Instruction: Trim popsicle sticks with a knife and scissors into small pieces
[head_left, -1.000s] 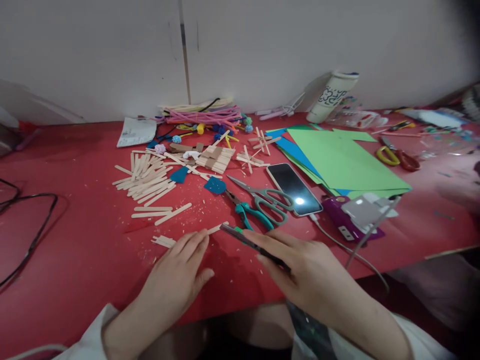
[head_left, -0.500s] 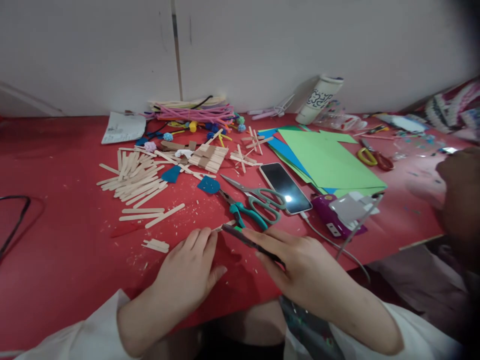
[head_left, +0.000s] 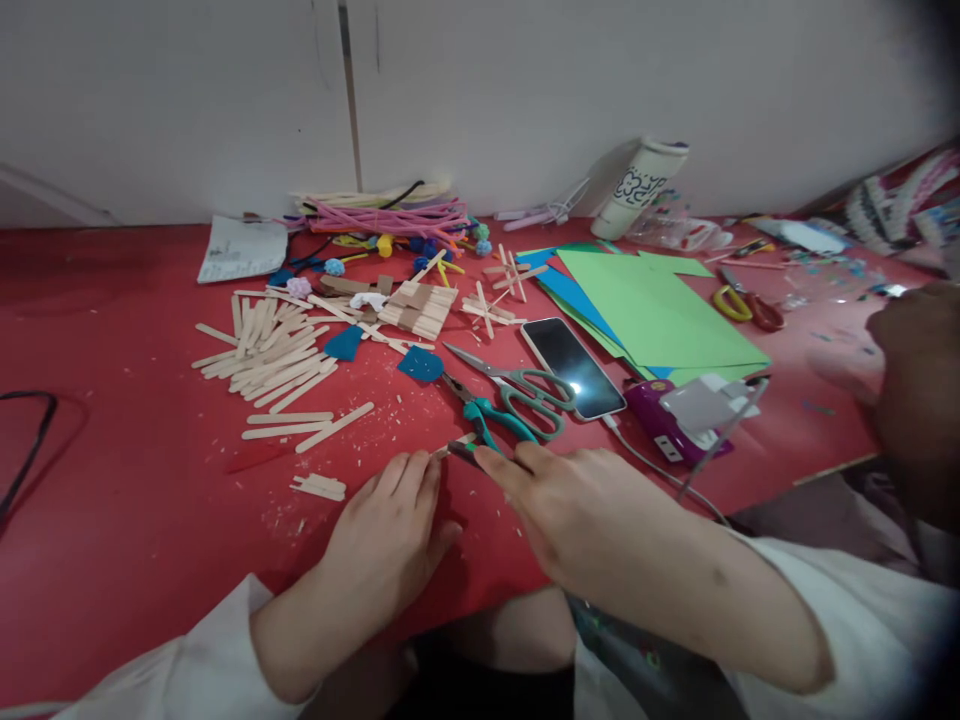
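On the red surface (head_left: pixel 135 480) a loose pile of craft sticks (head_left: pixel 270 350) lies far left; nearer the edge the left hand (head_left: pixel 386 535) lies flat, palm down, its grip slack and fingers stretched out, the fingertips at the near end of a single craft stick (head_left: pixel 454 446); that stick's long axis runs from the fingertips up and to the right; the dark cutter (head_left: pixel 466 453) points left and slightly away, its tip touching the stick just beside the left fingertips; the right hand (head_left: pixel 577 500) has its grip closed round the cutter, index finger laid along it, hiding most of its length; half a second ago the cutter showed nearly whole, slanting above the surface, and its tip has since come down to the stick; just beyond lie teal pliers (head_left: pixel 495 420), scissors (head_left: pixel 525 390), a phone (head_left: pixel 574 367) and green paper (head_left: pixel 652 315); another person's hand (head_left: pixel 915 370) is at the far right.
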